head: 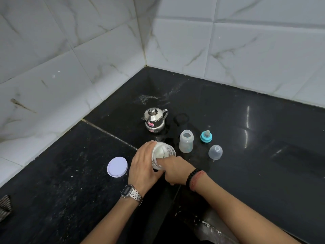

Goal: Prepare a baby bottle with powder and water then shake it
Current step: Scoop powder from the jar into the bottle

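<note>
A clear jar of white powder (164,153) stands open on the black counter. My left hand (144,166) wraps around its left side. My right hand (175,170) reaches into the jar's mouth, fingers inside; whether they hold a scoop is hidden. The jar's white lid (117,166) lies flat to the left. An open, empty baby bottle (186,143) stands upright just right of the jar. Its blue ring with the teat (206,136) and the clear dome cap (215,152) rest further right. A small steel kettle (154,119) with its lid on stands behind the jar.
The black stone counter (255,138) sits in a corner of white marble-pattern tiled walls (88,59). A wet patch shines near the back corner. The counter's front edge (202,224) runs under my right forearm. A striped cloth (5,206) shows at the far left edge.
</note>
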